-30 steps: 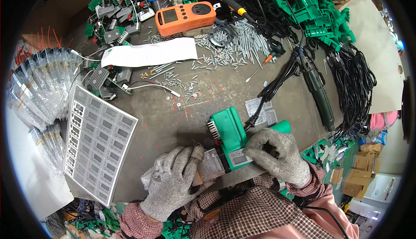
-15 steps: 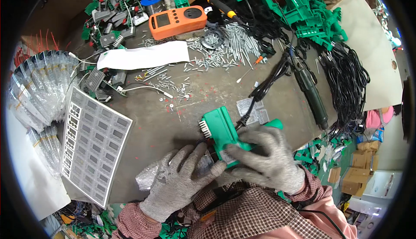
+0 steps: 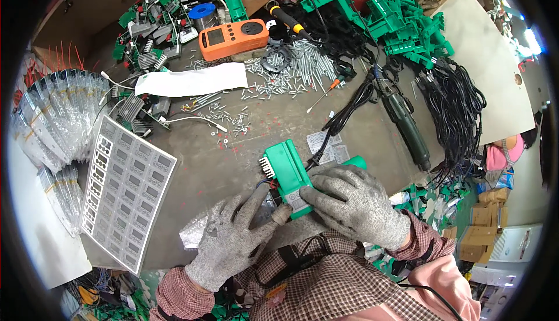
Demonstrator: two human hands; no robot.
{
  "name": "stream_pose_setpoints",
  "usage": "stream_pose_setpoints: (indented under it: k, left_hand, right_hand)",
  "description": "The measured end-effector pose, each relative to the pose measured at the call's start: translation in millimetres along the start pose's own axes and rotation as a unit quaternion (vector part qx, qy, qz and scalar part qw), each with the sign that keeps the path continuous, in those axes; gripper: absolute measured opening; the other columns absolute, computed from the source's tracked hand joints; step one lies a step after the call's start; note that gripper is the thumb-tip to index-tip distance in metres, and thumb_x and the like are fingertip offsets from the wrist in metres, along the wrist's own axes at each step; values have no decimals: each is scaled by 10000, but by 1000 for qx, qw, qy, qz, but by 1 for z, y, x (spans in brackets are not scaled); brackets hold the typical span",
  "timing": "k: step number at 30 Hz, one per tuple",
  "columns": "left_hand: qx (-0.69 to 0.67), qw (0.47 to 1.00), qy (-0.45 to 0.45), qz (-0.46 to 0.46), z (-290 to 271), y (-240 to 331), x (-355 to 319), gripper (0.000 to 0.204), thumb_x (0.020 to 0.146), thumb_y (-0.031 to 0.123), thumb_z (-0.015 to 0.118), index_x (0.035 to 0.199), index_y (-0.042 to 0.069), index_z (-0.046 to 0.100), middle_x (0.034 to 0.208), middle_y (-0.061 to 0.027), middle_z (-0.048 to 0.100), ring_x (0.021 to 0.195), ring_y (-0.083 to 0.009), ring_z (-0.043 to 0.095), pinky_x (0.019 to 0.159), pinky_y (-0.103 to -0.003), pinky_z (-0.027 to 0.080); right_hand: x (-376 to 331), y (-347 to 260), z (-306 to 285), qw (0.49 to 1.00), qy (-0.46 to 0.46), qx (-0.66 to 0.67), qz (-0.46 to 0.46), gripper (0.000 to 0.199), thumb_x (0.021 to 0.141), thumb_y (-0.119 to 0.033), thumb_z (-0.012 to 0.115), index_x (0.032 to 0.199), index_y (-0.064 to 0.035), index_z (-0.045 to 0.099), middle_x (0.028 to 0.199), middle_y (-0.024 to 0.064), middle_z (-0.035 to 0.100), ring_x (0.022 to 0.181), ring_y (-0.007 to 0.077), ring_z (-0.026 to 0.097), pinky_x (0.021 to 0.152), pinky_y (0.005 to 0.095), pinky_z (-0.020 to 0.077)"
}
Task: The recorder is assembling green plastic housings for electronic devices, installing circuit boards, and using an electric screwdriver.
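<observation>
A green plastic device housing [image 3: 286, 166] with a row of white prongs lies before me, tilted, a small grey panel sticker [image 3: 297, 200] on its near end. My right hand [image 3: 355, 204], in a grey glove, is closed on the housing's right side. Its fingertips press beside the sticker. My left hand [image 3: 236, 233], gloved too, has its fingers apart. The thumb tip touches or nearly touches the housing's near left corner, and the index fingertip is beside red and dark wires [image 3: 270, 183]. Clear plastic film [image 3: 192, 232] lies partly under the left hand.
At left stand a sheet of grey panel stickers [image 3: 125, 193] and bagged parts [image 3: 64, 123]. Behind are loose screws [image 3: 308, 64], an orange meter [image 3: 233, 39] and green housings [image 3: 390, 12]. To the right lie a dark electric screwdriver [image 3: 407, 126] and black cables [image 3: 451, 105].
The whole view has shifted slightly. My right fingers have drawn closer together over the housing's near right side. The left thumb has pulled back a little, baring more of the sticker.
</observation>
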State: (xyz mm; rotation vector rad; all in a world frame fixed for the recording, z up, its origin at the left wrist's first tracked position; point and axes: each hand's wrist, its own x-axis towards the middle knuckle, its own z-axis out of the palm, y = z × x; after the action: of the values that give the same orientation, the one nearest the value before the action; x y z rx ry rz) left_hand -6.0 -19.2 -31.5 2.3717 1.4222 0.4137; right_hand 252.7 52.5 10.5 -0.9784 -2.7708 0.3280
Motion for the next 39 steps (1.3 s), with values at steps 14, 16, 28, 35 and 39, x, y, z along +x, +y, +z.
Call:
stream_pose_setpoints:
  k: [14,16,28,35,39]
  left_hand:
    - [-13,999,24,18,4,-3,-5,682,827,184,773,1454,335,552,1516,-141,469,1305,-405,515,1066,-540,442]
    - [-14,1000,18,19,1,-1,-4,698,828,177,771,1465,342,535,1517,-142,468,1310,-406,512,1071,-542,437]
    - [-4,1000,-22,-6,-5,1,-4,706,844,268,767,1485,151,494,1467,-169,492,1330,-405,494,1116,-520,405]
    - [-38,997,43,-58,3,4,-4,837,796,378,826,1483,52,476,1384,-203,542,1280,-419,523,1094,-524,413]
    - [24,995,58,-71,3,6,0,861,778,453,818,1454,35,487,1330,-176,568,1195,-378,560,1013,-495,448]
  right_hand:
    - [8,-3,-18,997,-60,-28,-30,482,849,-252,699,1304,-112,621,1223,131,636,1207,313,615,1017,481,506]
    - [7,-8,-17,994,-80,-63,-32,496,847,-260,701,1311,-109,612,1202,140,635,1180,328,628,988,485,523]
    - [18,-10,-27,985,-141,-90,-40,433,923,-289,618,1343,-185,598,1159,125,628,1104,325,653,911,479,532]
    - [18,-7,-25,983,-92,-125,-94,381,908,-211,602,1282,-143,624,953,108,680,889,300,713,799,437,579]
    - [29,5,-39,982,-137,-59,-119,359,910,-196,592,1261,-128,631,902,102,663,855,291,720,737,430,582]
